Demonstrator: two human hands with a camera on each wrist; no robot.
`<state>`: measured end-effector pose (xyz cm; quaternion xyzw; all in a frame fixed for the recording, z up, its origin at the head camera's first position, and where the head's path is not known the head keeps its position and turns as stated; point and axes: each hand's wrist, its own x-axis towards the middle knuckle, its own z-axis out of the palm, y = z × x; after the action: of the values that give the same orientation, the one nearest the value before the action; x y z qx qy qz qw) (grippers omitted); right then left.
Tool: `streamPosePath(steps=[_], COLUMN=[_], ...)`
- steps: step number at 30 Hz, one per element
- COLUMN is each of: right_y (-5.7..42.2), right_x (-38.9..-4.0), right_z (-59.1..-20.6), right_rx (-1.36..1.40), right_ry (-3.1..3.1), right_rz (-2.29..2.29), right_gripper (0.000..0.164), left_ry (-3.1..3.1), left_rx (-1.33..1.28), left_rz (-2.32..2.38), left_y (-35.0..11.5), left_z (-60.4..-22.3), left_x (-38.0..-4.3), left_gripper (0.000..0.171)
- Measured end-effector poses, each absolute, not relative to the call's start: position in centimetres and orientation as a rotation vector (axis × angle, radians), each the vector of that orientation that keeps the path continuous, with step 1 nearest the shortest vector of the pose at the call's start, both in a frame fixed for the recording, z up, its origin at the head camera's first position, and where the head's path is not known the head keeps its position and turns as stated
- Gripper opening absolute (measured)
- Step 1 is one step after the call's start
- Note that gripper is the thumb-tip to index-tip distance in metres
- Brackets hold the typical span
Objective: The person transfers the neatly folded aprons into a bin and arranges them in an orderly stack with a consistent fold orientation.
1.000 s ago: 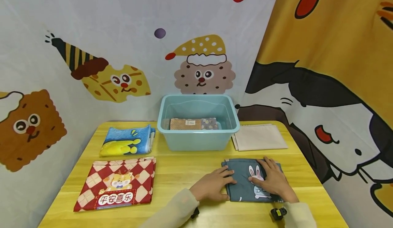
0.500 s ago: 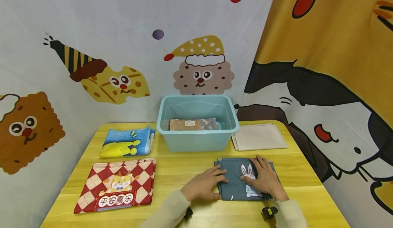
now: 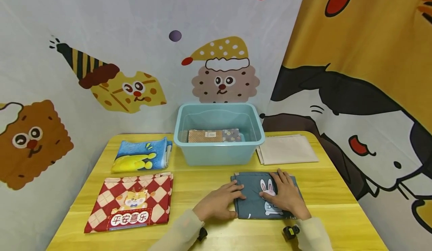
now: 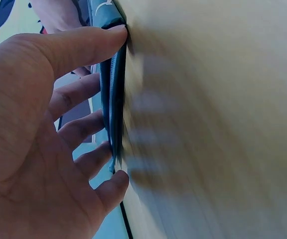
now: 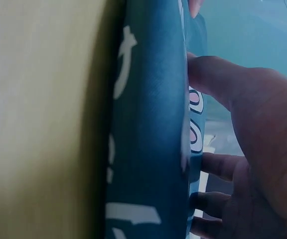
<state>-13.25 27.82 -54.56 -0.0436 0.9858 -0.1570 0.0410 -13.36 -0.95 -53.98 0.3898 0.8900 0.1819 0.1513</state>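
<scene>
A folded dark teal cloth (image 3: 251, 196) with a white rabbit print lies flat at the right front of the table. My left hand (image 3: 217, 201) rests at its left edge with fingers spread. In the left wrist view, the thumb (image 4: 91, 47) touches the near corner and the fingertips line the folded layers. On top of the cloth, over the right half, lies my right hand (image 3: 287, 194), its fingers apart and partly covering the rabbit. The right wrist view shows the cloth's thick near fold (image 5: 156, 124), with the thumb on its upper face.
A light blue plastic basin (image 3: 219, 155) stands at the back middle, holding folded patterned fabric (image 3: 206, 136). Beside it lie a blue-and-yellow folded cloth (image 3: 140, 155) on the left and a beige one (image 3: 288, 149) on the right. A red checked folded cloth (image 3: 131, 202) is at front left.
Both hands and the teal cloth between them have slid left along the table. The basin and the other cloths have stayed put.
</scene>
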Motion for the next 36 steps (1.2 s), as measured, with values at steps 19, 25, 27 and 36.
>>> streamPosePath(steps=[19, 25, 27, 36], right_y=[23.7, 22.1, 21.5, 19.5], right_x=[-13.9, -14.1, -14.2, -14.1], right_z=[-54.2, -54.4, -54.4, -54.7], right_rx=[-0.17, -0.163, -0.163, -0.191], right_ry=[3.005, 2.995, 3.004, 3.023], right_rz=[-0.48, -0.474, -0.477, -0.476], right_gripper=[0.095, 0.094, 0.093, 0.091], left_ry=[2.54, 2.538, 2.537, 2.524], left_rx=[1.028, 1.004, 0.999, 0.939], left_rz=[0.655, 0.712, 0.733, 0.768], left_y=[-4.9, -6.6, -7.1, -8.9], left_z=[-53.9, -54.0, -54.0, -54.4], left_x=[-12.9, -12.7, -12.7, -12.5], left_gripper=[0.055, 0.054, 0.054, 0.055])
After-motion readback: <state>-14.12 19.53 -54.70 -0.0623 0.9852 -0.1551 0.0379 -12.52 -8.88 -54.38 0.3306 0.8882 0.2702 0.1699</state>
